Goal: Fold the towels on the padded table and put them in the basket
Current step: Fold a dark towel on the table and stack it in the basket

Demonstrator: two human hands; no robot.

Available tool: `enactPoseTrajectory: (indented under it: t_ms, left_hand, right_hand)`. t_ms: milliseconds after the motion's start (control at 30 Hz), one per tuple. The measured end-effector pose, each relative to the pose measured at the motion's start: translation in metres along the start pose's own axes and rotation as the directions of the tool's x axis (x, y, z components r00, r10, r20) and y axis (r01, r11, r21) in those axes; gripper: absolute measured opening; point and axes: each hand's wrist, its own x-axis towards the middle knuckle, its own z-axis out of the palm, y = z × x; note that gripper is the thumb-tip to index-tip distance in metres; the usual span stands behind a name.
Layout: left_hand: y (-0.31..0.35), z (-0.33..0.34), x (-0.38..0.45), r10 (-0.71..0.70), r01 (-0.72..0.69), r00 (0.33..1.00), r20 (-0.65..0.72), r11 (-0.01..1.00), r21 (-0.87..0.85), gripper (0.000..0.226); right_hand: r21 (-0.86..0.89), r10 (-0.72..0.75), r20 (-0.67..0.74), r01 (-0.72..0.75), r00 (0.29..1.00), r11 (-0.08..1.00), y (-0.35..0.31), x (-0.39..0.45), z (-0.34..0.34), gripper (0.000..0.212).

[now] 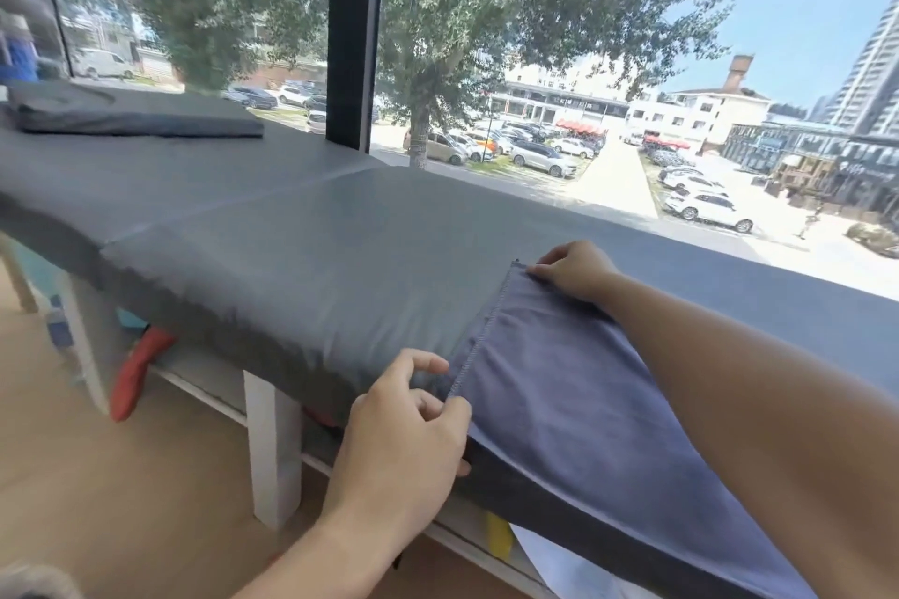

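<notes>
Blue-grey towel (574,384) lies flat on the padded table (301,248), at the near edge toward the right end, stitched hem facing left. Left hand (408,433) sits at the near edge, thumb and forefinger pinching the towel's near-left corner, other fingers curled. Right hand (574,270) is further in toward the window side, fingers curled, gripping the far-left corner of the same hem. A dark folded cloth (131,109) rests at the table's far left end, well apart.
</notes>
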Motion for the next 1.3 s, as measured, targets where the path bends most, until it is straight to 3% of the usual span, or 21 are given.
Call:
enactPoseTrajectory:
  t_ms: [200, 467, 633, 767, 933, 1067, 1300]
  left_hand:
    - [-0.006, 0.002, 0.002, 0.081, -0.081, 0.997, 0.008, 0.994, 0.075, 0.023]
    - [0.009, 0.01, -0.003, 0.293, -0.306, 0.95, -0.105, 0.942, -0.14, 0.017]
    - [0.023, 0.017, -0.003, 0.282, -0.308, 0.951, -0.125, 0.893, -0.327, 0.015]
    - [0.019, 0.011, 0.006, 0.147, -0.202, 0.976, -0.16, 0.884, -0.422, 0.017]
    - [0.001, -0.002, 0.012, 0.009, -0.031, 0.997, -0.078, 0.959, -0.282, 0.019]
    - [-0.006, -0.012, 0.012, 0.018, -0.025, 0.998, -0.068, 0.994, -0.109, 0.016]
    - [-0.009, -0.018, 0.013, -0.038, 0.038, 0.996, -0.083, 0.999, 0.001, 0.018]
  right_hand:
    - [-0.028, -0.084, -0.05, 0.082, 0.995, 0.996, -0.002, 0.0, 0.009, 0.019]
    - [-0.082, -0.123, 0.043, 0.126, 0.991, 0.989, -0.005, 0.007, 0.013, 0.014]
    - [-0.095, -0.101, 0.067, 0.107, 0.993, 0.99, -0.006, 0.011, 0.013, 0.019]
    - [-0.075, -0.035, 0.082, 0.042, 0.996, 0.996, -0.008, 0.013, 0.009, 0.028]
    - [-0.093, -0.007, 0.056, 0.012, 0.998, 0.996, -0.009, 0.018, 0.012, 0.029]
    - [-0.055, 0.022, 0.01, -0.022, 1.0, 0.998, -0.004, 0.017, 0.025, 0.031]
    - [-0.059, 0.05, 0.041, -0.048, 0.998, 0.997, -0.009, 0.021, 0.023, 0.033]
